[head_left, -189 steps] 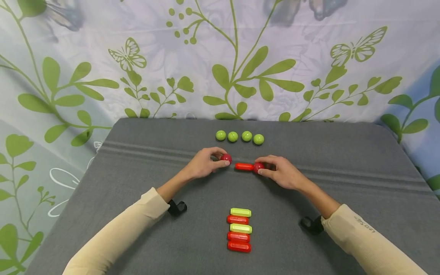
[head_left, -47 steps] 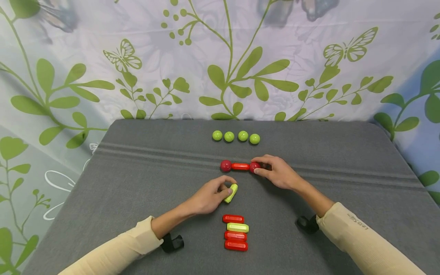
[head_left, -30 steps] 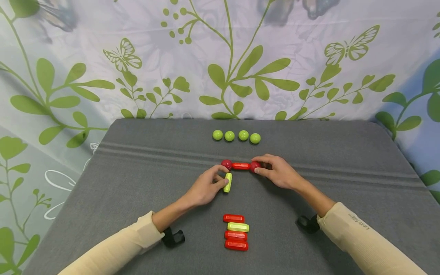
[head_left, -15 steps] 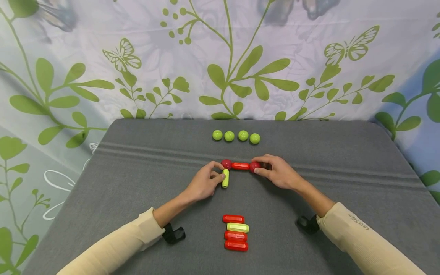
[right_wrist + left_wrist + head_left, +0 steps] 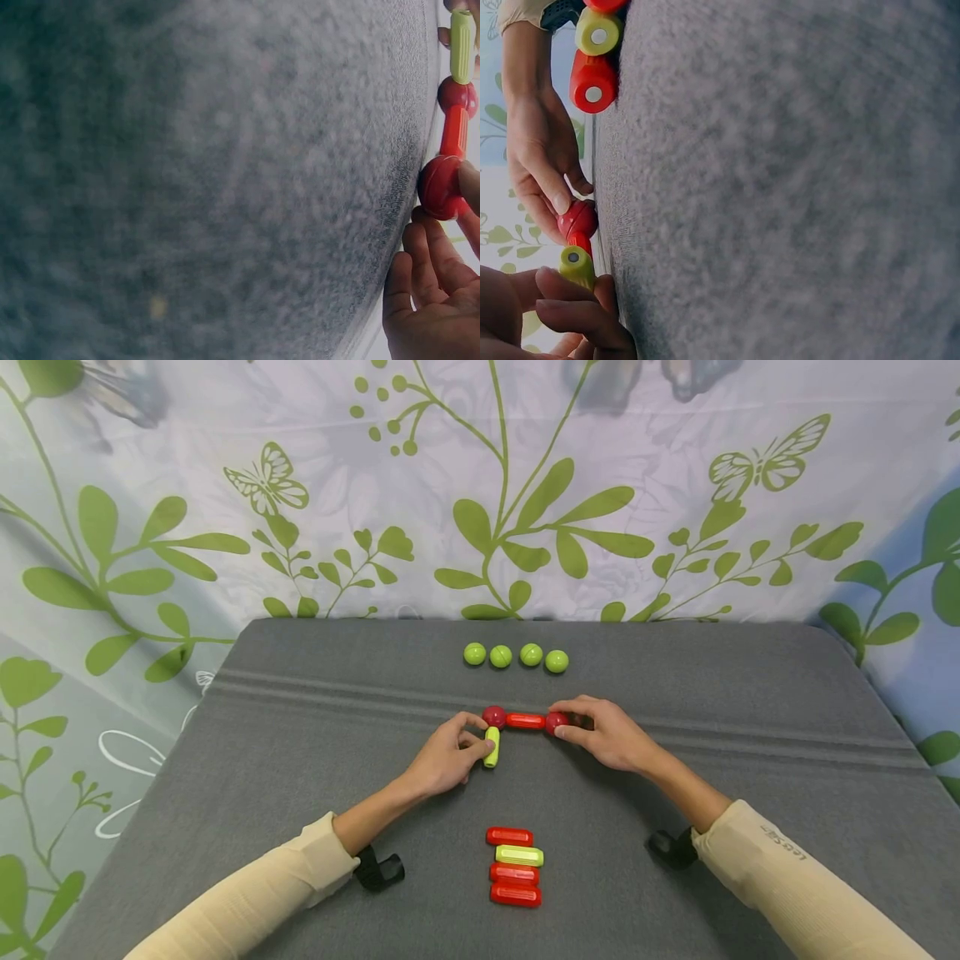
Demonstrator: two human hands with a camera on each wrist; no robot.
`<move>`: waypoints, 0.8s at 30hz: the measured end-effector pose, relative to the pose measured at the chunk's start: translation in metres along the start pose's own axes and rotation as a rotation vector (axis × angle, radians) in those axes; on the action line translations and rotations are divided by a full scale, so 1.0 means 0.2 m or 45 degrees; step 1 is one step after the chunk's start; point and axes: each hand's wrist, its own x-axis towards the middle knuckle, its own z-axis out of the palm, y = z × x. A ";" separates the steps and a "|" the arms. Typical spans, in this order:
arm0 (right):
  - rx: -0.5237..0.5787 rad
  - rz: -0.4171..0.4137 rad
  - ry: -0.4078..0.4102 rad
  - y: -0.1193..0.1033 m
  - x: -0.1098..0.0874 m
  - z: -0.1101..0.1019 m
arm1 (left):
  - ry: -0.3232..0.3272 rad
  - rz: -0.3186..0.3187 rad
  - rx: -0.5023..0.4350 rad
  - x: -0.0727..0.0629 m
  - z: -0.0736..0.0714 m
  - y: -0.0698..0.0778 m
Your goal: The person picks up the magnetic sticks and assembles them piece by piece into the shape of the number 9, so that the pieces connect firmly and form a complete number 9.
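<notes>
My left hand (image 5: 441,762) pinches a yellow-green magnetic rod (image 5: 491,749) between thumb and fingers. Its far end touches a red ball (image 5: 493,717), and the rod points back toward me. From that ball a red rod (image 5: 526,721) runs right to a second red ball (image 5: 555,723), which my right hand (image 5: 609,737) grips with thumb and fingertips. In the left wrist view a silvery disc shows in the near end of the yellow-green rod (image 5: 574,259). The right wrist view shows ball, red rod (image 5: 454,131), ball and yellow-green rod joined in a chain.
Several green balls (image 5: 501,657) sit in a row farther back on the grey cloth-covered table (image 5: 300,710). Nearer me lies a stack-like row of three red rods (image 5: 516,894) and one yellow-green rod (image 5: 519,856). A patterned curtain (image 5: 420,510) hangs behind.
My left hand has left its red ball at the red rod's left end, taken the farthest yellow-green rod from the near row, and brought it against that ball. My right hand stays put.
</notes>
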 end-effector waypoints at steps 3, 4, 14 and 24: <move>-0.007 0.002 -0.003 0.00 0.00 0.00 | 0.000 -0.008 0.005 0.00 0.00 0.00; -0.010 0.002 -0.005 0.00 0.00 -0.01 | 0.001 -0.010 0.006 0.00 0.00 0.01; -0.005 0.005 -0.002 0.00 0.00 0.00 | 0.003 -0.037 0.006 0.00 0.00 0.01; 0.001 0.011 -0.003 0.00 0.00 0.00 | 0.000 -0.026 0.016 -0.01 0.00 0.00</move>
